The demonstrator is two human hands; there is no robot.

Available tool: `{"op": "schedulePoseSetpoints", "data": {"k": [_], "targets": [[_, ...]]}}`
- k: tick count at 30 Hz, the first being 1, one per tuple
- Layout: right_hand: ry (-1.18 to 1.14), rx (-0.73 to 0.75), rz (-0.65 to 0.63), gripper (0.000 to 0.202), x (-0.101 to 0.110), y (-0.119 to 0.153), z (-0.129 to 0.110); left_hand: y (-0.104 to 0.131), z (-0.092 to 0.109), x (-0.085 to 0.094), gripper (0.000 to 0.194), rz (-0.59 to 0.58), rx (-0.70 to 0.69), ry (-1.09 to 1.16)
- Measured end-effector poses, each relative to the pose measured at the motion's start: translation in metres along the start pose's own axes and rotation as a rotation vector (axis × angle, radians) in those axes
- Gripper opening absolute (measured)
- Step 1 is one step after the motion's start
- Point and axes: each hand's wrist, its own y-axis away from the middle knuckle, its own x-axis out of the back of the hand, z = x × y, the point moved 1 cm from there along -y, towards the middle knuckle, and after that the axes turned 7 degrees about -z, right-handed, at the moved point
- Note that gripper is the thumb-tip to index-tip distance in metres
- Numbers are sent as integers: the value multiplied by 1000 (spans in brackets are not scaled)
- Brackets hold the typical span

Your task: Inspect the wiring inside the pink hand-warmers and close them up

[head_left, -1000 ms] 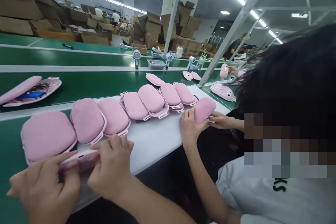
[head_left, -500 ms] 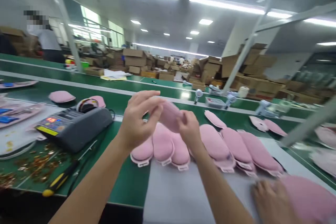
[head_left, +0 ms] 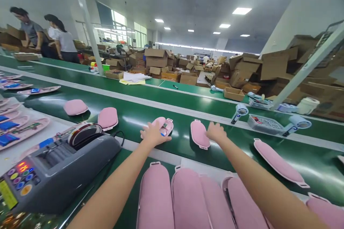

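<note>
far-left parts: pale pink plastic half-shells with blue rectangular packs inside point(head_left: 23, 134), laid open side up in a cluster
people behind: two co-workers point(head_left: 63, 39), standing near brown cardboard boxes point(head_left: 13, 35)
machine: a dark grey boxy dispenser with red lit digits and coloured round buttons point(head_left: 72, 175), on the near left of the glossy green tabletop point(head_left: 181, 136)
loose pair: two pink rounded oval cases point(head_left: 108, 117), lying apart from each other just beyond the dispenser
left hand: the left hand point(head_left: 153, 135) reaches over the open case, fingers spread and thumb held well away from them, not closed round it
open case: a pale pink oval case with its cover askew and wires showing inside point(head_left: 168, 126), on the tabletop under and beside that hand
near row: long pink oval cases side by side point(head_left: 189, 196), nearest the viewer
closed case: a pink oval plastic case with a slotted tab at each end point(head_left: 199, 134), flat on the tabletop, to the left of the right hand
right hand: the right hand point(head_left: 216, 133) is at the closed case's right edge, fingers bent; whether they grip it cannot be told
right side: a light blue handheld fan point(head_left: 240, 111), a clear plastic box of small parts point(head_left: 264, 126), a second light blue fan point(head_left: 299, 123), and nearer, one slanting pink case point(head_left: 279, 162)
</note>
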Motion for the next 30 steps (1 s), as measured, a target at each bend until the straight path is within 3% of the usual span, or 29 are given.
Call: {"op": "schedulePoseSetpoints", "data": {"k": [5, 8, 10, 14, 17, 19, 22, 25, 28, 30], "targets": [[164, 79, -113, 31, -2, 3, -10, -3, 20, -33, 57, 78, 8, -52], [197, 127, -195, 30, -17, 28, -22, 3, 21, -31, 40, 122, 15, 61], [187, 156, -223, 30, -25, 49, -29, 4, 20, -17, 37, 116, 27, 193], [71, 226, -223, 26, -24, 88, -39, 15, 13, 32, 36, 31, -6, 549], [-126, 304, -192, 25, -15, 117, -45, 49, 2, 61, 34, -56, -83, 875], [-310, 358, -180, 29, -14, 141, -48, 87, -5, 67, 34, -112, -147, 1097], [-581, 434, -193, 48, -30, 193, -48, 154, -12, 53, 43, -186, -207, 1355], [-855, 521, -241, 60, -66, 253, -38, 214, -18, 20, 53, -260, -237, 1505], [-1296, 516, -304, 56, -104, 302, -16, 254, -27, -15, 60, -390, -318, 1657], [-1348, 449, -256, 55, -121, 325, 3, 272, -37, -35, 67, -458, -369, 1661]]}}
